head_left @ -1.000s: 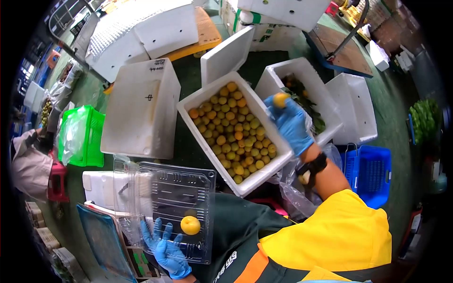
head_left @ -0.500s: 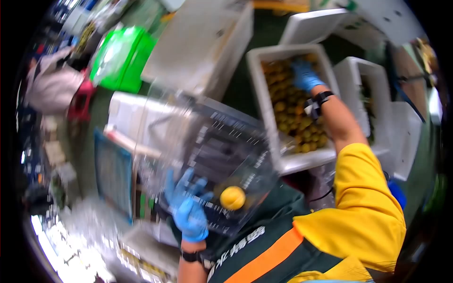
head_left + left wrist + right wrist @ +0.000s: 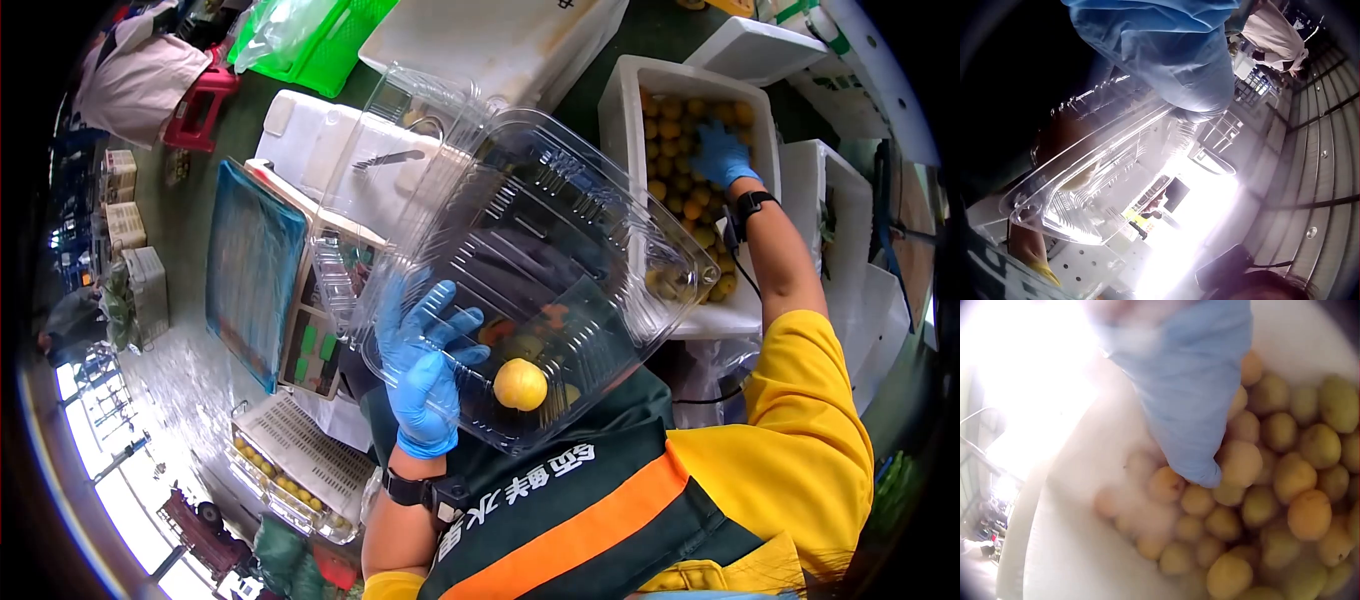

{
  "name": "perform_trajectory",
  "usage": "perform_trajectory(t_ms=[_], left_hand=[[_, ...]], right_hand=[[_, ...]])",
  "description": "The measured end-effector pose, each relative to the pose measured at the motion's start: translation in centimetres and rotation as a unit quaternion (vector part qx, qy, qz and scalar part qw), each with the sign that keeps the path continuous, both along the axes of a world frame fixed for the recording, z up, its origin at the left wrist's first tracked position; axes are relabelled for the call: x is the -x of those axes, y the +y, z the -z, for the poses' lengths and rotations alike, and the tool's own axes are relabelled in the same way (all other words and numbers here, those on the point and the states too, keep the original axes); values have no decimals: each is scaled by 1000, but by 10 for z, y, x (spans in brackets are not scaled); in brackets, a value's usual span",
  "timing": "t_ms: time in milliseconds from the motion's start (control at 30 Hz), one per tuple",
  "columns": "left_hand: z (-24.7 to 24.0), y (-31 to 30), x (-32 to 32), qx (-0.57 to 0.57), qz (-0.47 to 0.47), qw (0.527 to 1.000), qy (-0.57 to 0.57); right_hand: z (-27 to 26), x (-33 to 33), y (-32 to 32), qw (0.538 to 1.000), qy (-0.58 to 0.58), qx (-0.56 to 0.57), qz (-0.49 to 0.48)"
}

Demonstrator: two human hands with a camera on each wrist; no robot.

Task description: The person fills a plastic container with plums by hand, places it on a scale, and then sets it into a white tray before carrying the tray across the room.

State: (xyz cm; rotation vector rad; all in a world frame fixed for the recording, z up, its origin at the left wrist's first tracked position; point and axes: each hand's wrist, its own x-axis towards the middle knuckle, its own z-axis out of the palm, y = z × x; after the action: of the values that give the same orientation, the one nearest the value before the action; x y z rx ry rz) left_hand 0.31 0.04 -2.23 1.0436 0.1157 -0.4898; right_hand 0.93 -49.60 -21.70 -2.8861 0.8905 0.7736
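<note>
My gloved left hand [image 3: 418, 365] holds the hinged clear plastic container [image 3: 530, 220] at its near left side, fingers spread against the plastic. One yellow fruit [image 3: 520, 385] lies in the container's near part. The left wrist view shows the blue glove [image 3: 1160, 56] beside the container's rim [image 3: 1104, 147]. My gloved right hand [image 3: 722, 155] reaches into a white foam box [image 3: 625, 110] of yellow-orange and greenish fruits [image 3: 668, 150]. In the right wrist view, a gloved digit of that hand [image 3: 1188, 400] touches the fruits [image 3: 1241, 464]; its other fingers are hidden.
A second foam box [image 3: 850, 200] stands right of the fruit box. A green crate [image 3: 330, 45] and large foam box [image 3: 470, 40] are at the back. A blue-covered panel [image 3: 255, 270] and a basket of fruit [image 3: 310, 455] lie at left.
A second ago my right hand held up a fruit beside the box; now it is down among the fruits. The head view has turned left, and the container appears nearer.
</note>
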Motion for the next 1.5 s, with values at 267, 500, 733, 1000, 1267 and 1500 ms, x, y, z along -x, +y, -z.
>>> perform_trajectory(t_ms=[267,500,733,1000,1267,1500], left_hand=[[-8,-5,4,-67,3,997,-28],[-14,-9,5,-71,-13,997,-2],[-29,-18,9,-104,-23,994,5],[-23,-7,15,-73,-14,997,-6],[-20,-7,15,-84,-3,996,-24],[-30,-19,11,-142,4,990,-14]], right_hand=[[69,75,23,974,-223,22,13],[-59,120,58,290,-464,-742,386],[-194,102,138,203,-365,-884,208],[-274,60,181,337,-346,-863,146],[-272,57,165,351,-322,-879,21],[-298,52,154,629,-423,-648,-69]])
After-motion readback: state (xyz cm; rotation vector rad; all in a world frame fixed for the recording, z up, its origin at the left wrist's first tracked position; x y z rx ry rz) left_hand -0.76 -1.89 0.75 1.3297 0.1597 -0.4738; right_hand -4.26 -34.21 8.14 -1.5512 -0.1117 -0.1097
